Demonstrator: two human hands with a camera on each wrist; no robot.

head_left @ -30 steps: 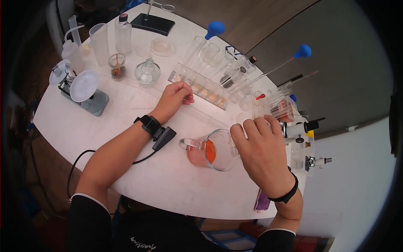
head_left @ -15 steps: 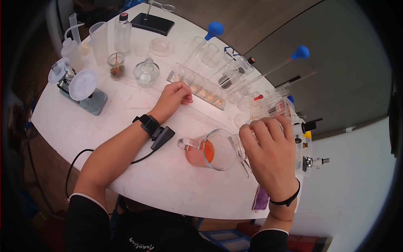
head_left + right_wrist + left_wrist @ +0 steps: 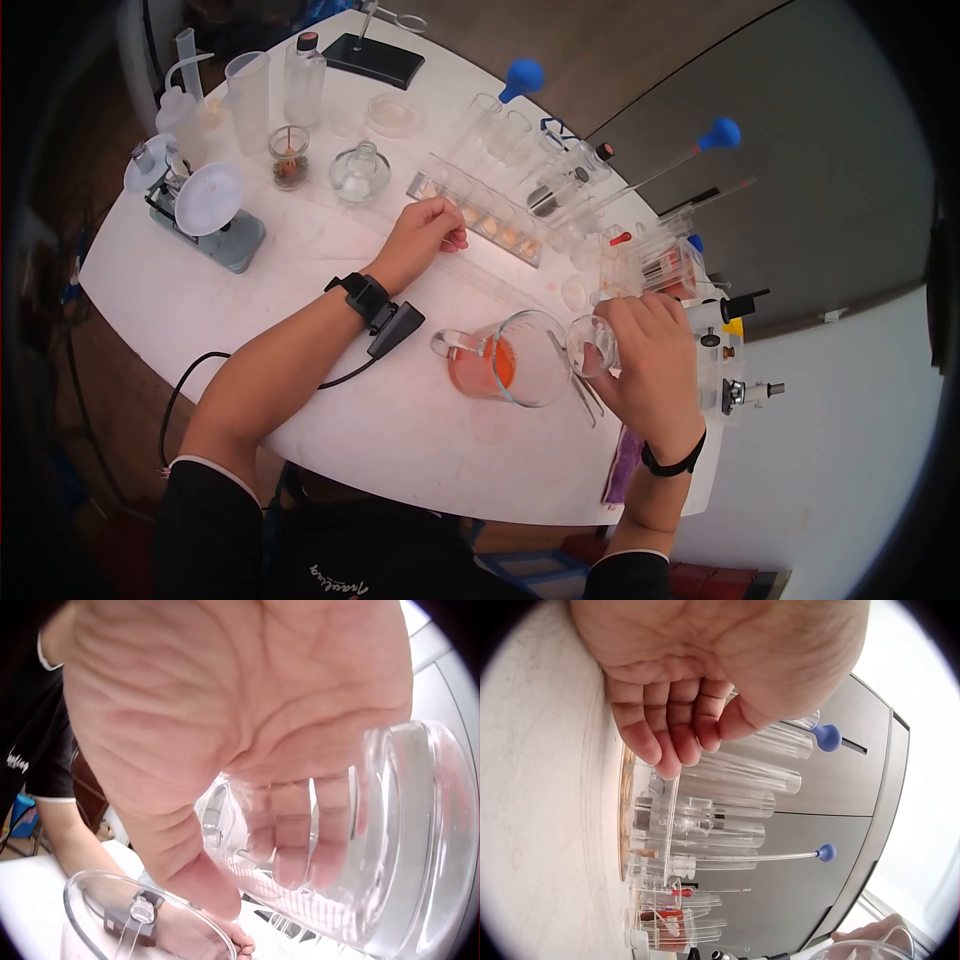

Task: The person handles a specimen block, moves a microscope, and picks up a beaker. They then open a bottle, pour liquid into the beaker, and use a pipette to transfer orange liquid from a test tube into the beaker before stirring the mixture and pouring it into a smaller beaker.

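My right hand (image 3: 652, 365) grips a clear glass vessel (image 3: 397, 847) with a thick, rounded end, fingers wrapped round its side. In the head view this vessel's round end shows just right of the glass jug's rim. The handled glass jug (image 3: 536, 370) stands on the table with orange liquid (image 3: 480, 372) in its lower part. Metal tweezers (image 3: 588, 402) lie between the jug and my right hand. My left hand (image 3: 424, 238), fingers loosely curled around nothing, rests near the test tube rack (image 3: 480, 222), whose tubes rise behind the fingers in the left wrist view.
A balance scale (image 3: 215, 225) stands at the left, with a round glass flask (image 3: 360, 178) and a small jar (image 3: 290, 165) beyond. Blue-bulbed pipettes (image 3: 719, 133) lean among glassware at the back right. A purple cloth (image 3: 624, 466) lies near the front right edge.
My right hand moved right from the jug's rim, then turned, bringing the glass vessel's round end into view. The tweezers became visible beside the jug. My left hand stayed in place.
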